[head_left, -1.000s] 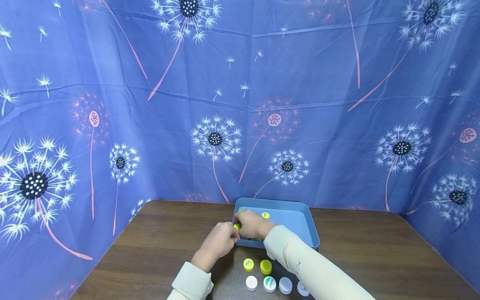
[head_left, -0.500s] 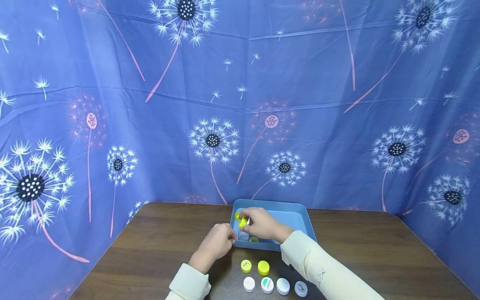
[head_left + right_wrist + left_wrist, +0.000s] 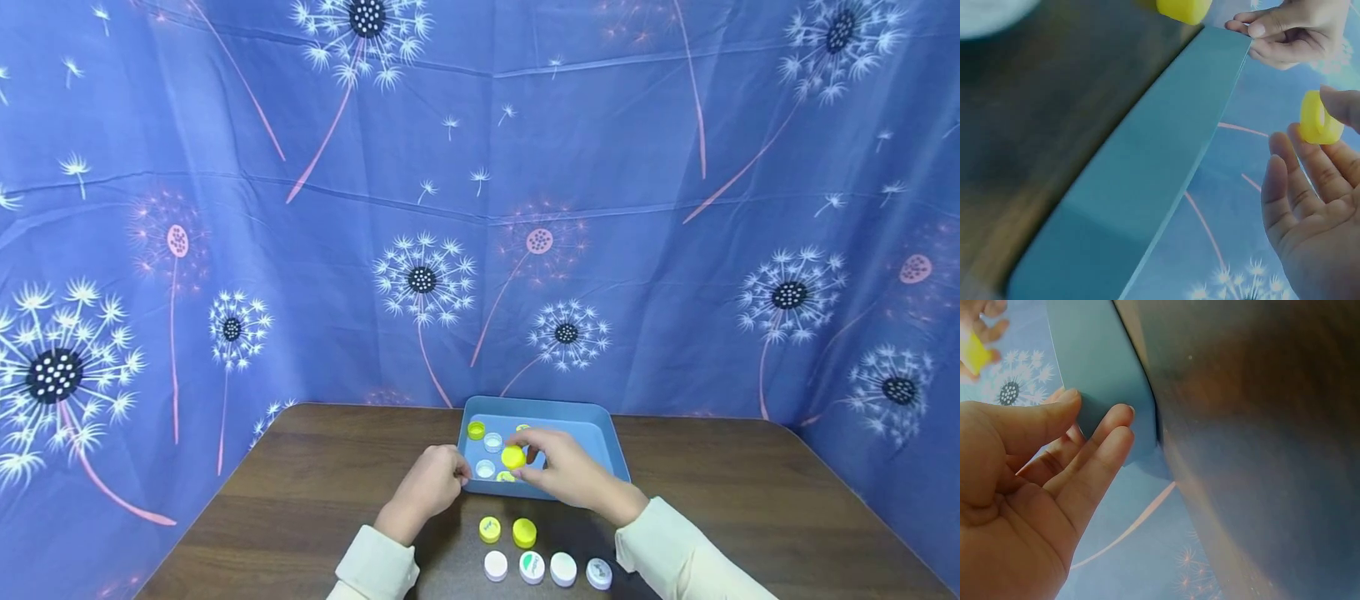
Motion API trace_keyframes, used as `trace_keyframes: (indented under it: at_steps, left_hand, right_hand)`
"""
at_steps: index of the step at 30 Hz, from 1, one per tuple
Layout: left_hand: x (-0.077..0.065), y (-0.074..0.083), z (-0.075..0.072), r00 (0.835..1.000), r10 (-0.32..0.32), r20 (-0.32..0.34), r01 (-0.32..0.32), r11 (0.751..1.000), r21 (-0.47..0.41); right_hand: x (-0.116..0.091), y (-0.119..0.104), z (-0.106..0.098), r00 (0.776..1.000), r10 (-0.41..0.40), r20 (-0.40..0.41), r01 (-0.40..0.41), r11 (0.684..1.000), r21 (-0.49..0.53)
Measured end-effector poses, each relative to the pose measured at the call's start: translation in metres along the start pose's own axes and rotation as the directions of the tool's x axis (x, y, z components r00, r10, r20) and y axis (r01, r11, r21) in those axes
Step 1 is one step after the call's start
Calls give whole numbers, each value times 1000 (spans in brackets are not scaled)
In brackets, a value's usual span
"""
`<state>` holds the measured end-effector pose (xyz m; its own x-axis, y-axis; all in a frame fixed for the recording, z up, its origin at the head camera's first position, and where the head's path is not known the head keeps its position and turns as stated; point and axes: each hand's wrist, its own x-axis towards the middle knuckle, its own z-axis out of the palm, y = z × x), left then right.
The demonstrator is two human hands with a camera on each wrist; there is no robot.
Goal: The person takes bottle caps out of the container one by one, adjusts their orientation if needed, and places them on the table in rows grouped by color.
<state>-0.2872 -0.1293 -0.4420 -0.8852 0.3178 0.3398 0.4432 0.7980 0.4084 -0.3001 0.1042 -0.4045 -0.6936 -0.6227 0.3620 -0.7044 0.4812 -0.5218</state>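
Observation:
Thumb and fingers of my right hand (image 3: 566, 471) pinch a yellow bottle cap (image 3: 513, 457) over the blue tray (image 3: 588, 437). In the right wrist view this cap (image 3: 1333, 130) shows its hollow side. My left hand (image 3: 429, 483) grips the tray's near left corner; the left wrist view has its thumb and fingers on either side of the tray wall (image 3: 1100, 359). Inside the tray lie a yellow cap (image 3: 476, 430), two whitish upturned caps, one far (image 3: 492, 442) and one near (image 3: 485, 469), and a yellow cap (image 3: 506, 477) by the front wall. Another yellow cap is partly hidden behind my right hand.
On the wooden table (image 3: 322, 483) before the tray stand two yellow caps, a left one (image 3: 490, 529) and a right one (image 3: 524, 533). Closer still is a row of several white caps, one with green print (image 3: 532, 567). A blue dandelion-patterned cloth (image 3: 660, 333) hangs behind.
My right hand has drawn a yellow cap up from the tray's left side and moved it right, uncovering the whitish caps. My left hand stays at the tray corner.

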Motion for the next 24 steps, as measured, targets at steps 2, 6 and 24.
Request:
trace_keyframes:
  at_steps: [2, 6, 24]
  left_hand:
    - [0, 0, -1, 1000, 2, -2, -2, 1000, 0]
    - [0, 1, 0, 1000, 2, -6, -2, 1000, 11]
    - [0, 3, 0, 999, -33, 16, 33, 999, 9]
  right_hand:
    - [-9, 1, -5, 1000, 12, -2, -12, 1000, 8]
    - [-24, 5, -12, 1000, 22, -17, -22, 1000, 13]
    - [-69, 27, -4, 978, 94, 184, -105, 993, 47]
